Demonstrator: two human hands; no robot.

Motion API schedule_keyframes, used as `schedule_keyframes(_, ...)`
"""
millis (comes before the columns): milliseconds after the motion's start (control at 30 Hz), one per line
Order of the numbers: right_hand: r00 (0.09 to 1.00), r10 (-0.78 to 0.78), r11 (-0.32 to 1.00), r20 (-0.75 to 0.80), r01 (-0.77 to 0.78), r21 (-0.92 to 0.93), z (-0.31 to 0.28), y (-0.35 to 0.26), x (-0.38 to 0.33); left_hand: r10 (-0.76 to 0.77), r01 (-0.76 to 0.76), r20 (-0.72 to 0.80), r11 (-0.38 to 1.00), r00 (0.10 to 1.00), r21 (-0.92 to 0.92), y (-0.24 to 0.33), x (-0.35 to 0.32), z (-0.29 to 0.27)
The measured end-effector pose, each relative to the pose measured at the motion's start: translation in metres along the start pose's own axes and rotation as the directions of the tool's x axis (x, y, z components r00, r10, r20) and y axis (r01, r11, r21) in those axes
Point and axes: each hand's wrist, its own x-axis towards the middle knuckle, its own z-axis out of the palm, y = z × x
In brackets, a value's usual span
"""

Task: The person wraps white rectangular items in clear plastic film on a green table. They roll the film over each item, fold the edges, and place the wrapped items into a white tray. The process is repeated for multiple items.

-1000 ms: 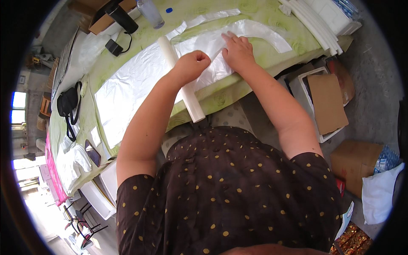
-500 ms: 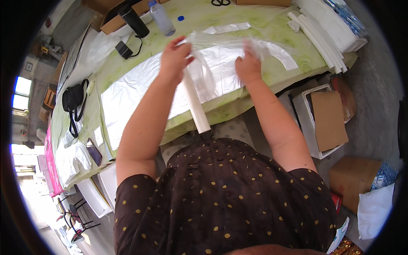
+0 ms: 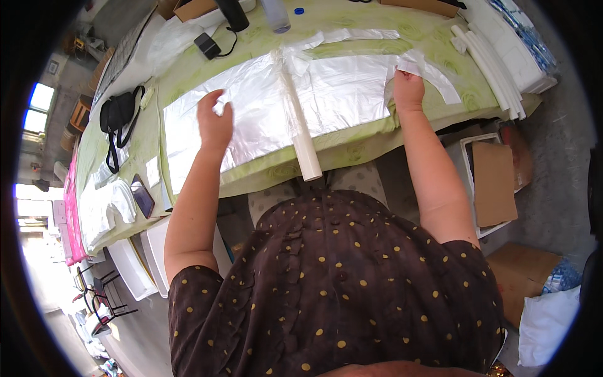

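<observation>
A cream-white tube (image 3: 306,157) lies across a silvery white plastic sheet (image 3: 345,94) on the table, its near end jutting past the table edge. Clear film clings wrinkled around the tube's far part. My left hand (image 3: 215,122) hovers over the sheet's left part, thumb and fingers apart, holding nothing. At the sheet's right end, my right hand (image 3: 408,91) is closed, pinching the end of a silvery plastic strip (image 3: 440,78) that curves away to the right. A further silvery strip (image 3: 358,39) stretches along the sheet's far side.
Several white tubes (image 3: 493,75) lie at the table's right end beside a white foam box (image 3: 518,47). A black adapter (image 3: 207,45), a bottle (image 3: 275,16) and a blue cap (image 3: 299,10) stand farther back. Left are a black bag (image 3: 118,113) and a phone (image 3: 143,196).
My hands have spread apart, left hand leftward and right hand rightward. The clear film held up between them now lies against the tube, and my right hand has the silvery strip.
</observation>
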Motion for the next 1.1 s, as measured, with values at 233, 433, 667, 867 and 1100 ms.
schedule_keyframes(233, 0.874, 0.472, 0.857, 0.117, -0.486, 0.170, -0.014, -0.066, -0.004, 0.245, -0.295, 0.437, 0.954, 0.866, 0.050, 0.047, -0.040, 0.033)
schedule_keyframes(433, 0.833, 0.202, 0.915, 0.515, -0.348, 0.204, 0.015, -0.111, -0.091, 0.183, -0.320, 0.509, 0.926, 0.841, 0.198, 0.056, -0.069, 0.048)
schedule_keyframes(667, 0.426, -0.349, 0.881, 0.835, 0.452, 0.138, 0.059, -0.164, -0.149, 0.044, -0.223, 0.665, 0.957, 0.745, 0.187, 0.080, -0.008, 0.011)
schedule_keyframes(867, 0.469, -0.359, 0.914, 0.807, 0.350, 0.204, 0.065, -0.179, -0.146, 0.447, -0.423, 0.438, 0.892, 0.780, -0.157, 0.080, 0.001, 0.028)
schedule_keyframes(1100, 0.663, -0.281, 0.839, 0.694, 0.520, -0.158, 0.069, -0.152, -0.114, 0.323, -0.331, 0.382, 0.942, 0.866, -0.046, 0.055, -0.028, 0.016)
